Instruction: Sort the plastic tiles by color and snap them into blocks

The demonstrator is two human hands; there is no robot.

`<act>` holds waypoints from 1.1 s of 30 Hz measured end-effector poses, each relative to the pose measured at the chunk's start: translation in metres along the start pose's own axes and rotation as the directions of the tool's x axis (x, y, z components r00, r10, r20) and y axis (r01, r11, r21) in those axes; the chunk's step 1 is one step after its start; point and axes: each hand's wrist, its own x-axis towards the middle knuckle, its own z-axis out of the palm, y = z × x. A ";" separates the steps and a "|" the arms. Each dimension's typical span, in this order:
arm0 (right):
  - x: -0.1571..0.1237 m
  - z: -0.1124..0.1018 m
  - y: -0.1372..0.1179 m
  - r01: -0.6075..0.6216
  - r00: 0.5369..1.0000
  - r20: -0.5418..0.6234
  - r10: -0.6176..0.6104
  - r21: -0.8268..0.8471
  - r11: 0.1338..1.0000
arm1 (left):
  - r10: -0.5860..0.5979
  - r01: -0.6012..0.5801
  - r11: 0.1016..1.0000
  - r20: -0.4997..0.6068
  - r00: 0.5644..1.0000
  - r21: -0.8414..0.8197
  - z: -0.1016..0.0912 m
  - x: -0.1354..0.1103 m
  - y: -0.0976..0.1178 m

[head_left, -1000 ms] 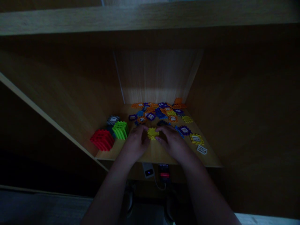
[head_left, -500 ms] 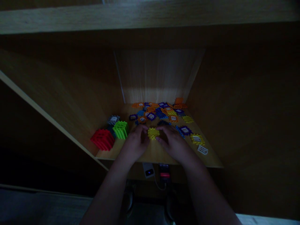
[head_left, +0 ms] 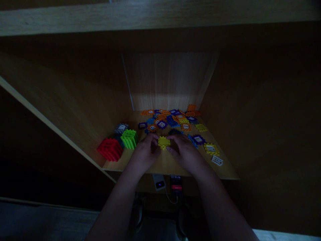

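Between my two hands, near the front of the wooden shelf, is a small stack of yellow interlocking toy tiles (head_left: 164, 142) with notched edges. My left hand (head_left: 147, 149) grips its left side with curled fingers. On the opposite side, my right hand (head_left: 182, 147) holds it with the fingertips. Behind the hands lie scattered tiles, among them a purple tile with a white window (head_left: 162, 124) and an orange tile (head_left: 186, 127). To the left stand a green stack of tiles (head_left: 129, 139) and a red stack of tiles (head_left: 110, 149).
Wooden side panels and a back panel (head_left: 170, 80) enclose the shelf (head_left: 150, 167). At right lie a yellow window tile (head_left: 211, 148) and a loose white window piece (head_left: 217, 160). Below the front edge are a white device (head_left: 159, 182) and a phone (head_left: 176, 185) joined by a cable.
Almost nothing differs. Both hands stay around the yellow tiles, with only a very slight shift of the fingers.
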 end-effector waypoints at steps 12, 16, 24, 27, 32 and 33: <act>0.000 -0.001 0.000 -0.028 0.999 0.024 0.027 0.016 0.999 | -0.003 0.003 1.000 0.005 1.000 0.010 0.001 0.000 0.001; -0.001 -0.001 0.002 -0.031 1.000 -0.006 0.031 0.034 0.999 | 0.003 -0.003 1.000 0.009 1.000 0.009 0.001 0.000 -0.001; -0.003 -0.002 0.003 -0.050 0.999 -0.015 0.050 0.056 0.997 | -0.005 0.005 1.000 0.011 1.000 -0.001 0.001 0.000 -0.001; -0.004 -0.002 0.003 -0.052 0.998 -0.017 0.053 0.057 0.997 | -0.004 0.004 1.000 0.006 1.000 -0.001 0.002 0.000 -0.002; -0.004 -0.001 0.003 -0.069 0.998 0.002 0.069 0.046 0.997 | -0.001 0.001 1.000 0.007 1.000 -0.003 0.002 0.000 -0.002; -0.004 -0.001 0.004 -0.069 0.998 0.005 0.069 0.043 0.997 | -0.001 0.001 1.000 0.010 1.000 -0.006 0.002 0.000 -0.002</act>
